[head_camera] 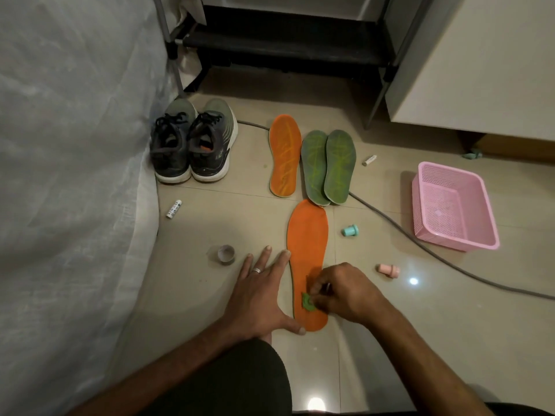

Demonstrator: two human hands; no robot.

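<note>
- Head view, lower centre of the frame: the right hand (345, 292) pinches a small green piece (307, 303) in curled fingertips and holds it against the heel end of an orange insole (307, 244).
- The green piece sits just left of that hand, on the insole's near end.
- The insole lies flat on the floor (390, 340), its long axis running straight up the frame with the toe farthest away.
- The left hand (261, 298) lies flat just left of the insole, fingers straight and spread, thumb touching the heel edge. It likely braces the insole for pressing.
- Mid frame: a tape roll (225, 254) on the left, a teal stamp (350, 230) and a pink stamp (389, 270) on the right.
- Farther up: a second orange insole (285, 154), two green insoles (329, 166), a pair of shoes (192, 145) and a pink basket (453, 205).
</note>
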